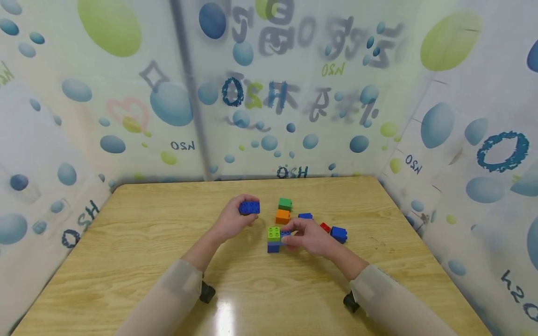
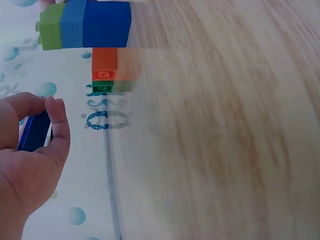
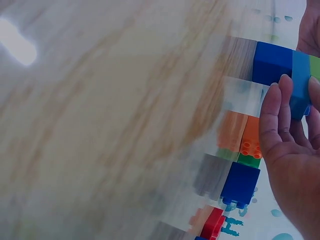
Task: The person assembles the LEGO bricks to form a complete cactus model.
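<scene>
Well, I have a small block stack upright on the counter [image 1: 147, 233], just beyond the middle of it in my head view. At its base is a dark blue block [image 1: 273, 249]; on that lies a light blue block [image 3: 300, 82], one end jutting out towards the right hand [image 1: 313, 237]; a lime block [image 1: 273, 233], studs up, tops the other end. I see the right hand narrowed around that jutting end, pinching it between thumb and fingers.

Left of the stack and a little farther off, the left hand [image 1: 232, 219] holds a loose blue block [image 1: 250, 207] between curled fingers and thumb, its studded face turned towards my head camera. The two hands are apart.

Just behind the stack I get an orange block [image 1: 282, 216], with a green block [image 1: 285, 204] beyond it. Past the right hand sits a second blue block [image 1: 305, 216], partly hidden; farther right are a red block [image 1: 325, 227], also partly covered, and a third blue block [image 1: 338, 234] close beside it. Pale sleeves [image 1: 172, 289] cover both forearms, and bubble-printed sheeting [image 1: 269, 158] rises behind the counter.
</scene>
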Tool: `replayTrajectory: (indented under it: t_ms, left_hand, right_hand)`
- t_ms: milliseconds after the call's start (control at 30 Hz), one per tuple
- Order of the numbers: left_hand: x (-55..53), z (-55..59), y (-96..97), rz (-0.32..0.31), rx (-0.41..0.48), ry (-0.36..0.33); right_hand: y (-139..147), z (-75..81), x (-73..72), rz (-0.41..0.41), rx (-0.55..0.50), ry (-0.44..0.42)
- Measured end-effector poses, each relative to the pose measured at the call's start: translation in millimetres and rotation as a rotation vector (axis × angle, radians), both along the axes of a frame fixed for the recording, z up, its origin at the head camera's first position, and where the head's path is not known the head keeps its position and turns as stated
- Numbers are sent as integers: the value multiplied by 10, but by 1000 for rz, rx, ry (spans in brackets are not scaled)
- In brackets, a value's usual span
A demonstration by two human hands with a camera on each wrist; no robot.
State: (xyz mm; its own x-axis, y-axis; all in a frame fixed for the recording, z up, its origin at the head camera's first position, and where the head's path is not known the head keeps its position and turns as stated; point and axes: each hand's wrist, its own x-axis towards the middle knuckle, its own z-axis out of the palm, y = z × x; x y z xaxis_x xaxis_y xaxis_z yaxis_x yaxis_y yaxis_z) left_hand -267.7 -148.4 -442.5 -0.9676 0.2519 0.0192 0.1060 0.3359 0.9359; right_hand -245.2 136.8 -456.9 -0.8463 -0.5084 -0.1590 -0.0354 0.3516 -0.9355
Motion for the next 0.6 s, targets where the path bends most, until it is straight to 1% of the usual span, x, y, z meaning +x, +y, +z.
replayTrajectory:
  t_ms: [133, 233, 500, 600]
  left_hand:
    - [37, 34, -2, 2, -23, 21]
    - [86, 67, -8, 4, -56, 32]
    - [259, 165, 29, -66, -101, 40]
    - [308, 179, 70, -92, -122, 51]
  right_hand:
    - [3, 5, -2, 5, 0, 3]
    - [2, 9, -8, 8, 1, 0]
    - [16, -4, -23, 25, -8, 9]
    - [20, -3, -22, 28, -7, 11]
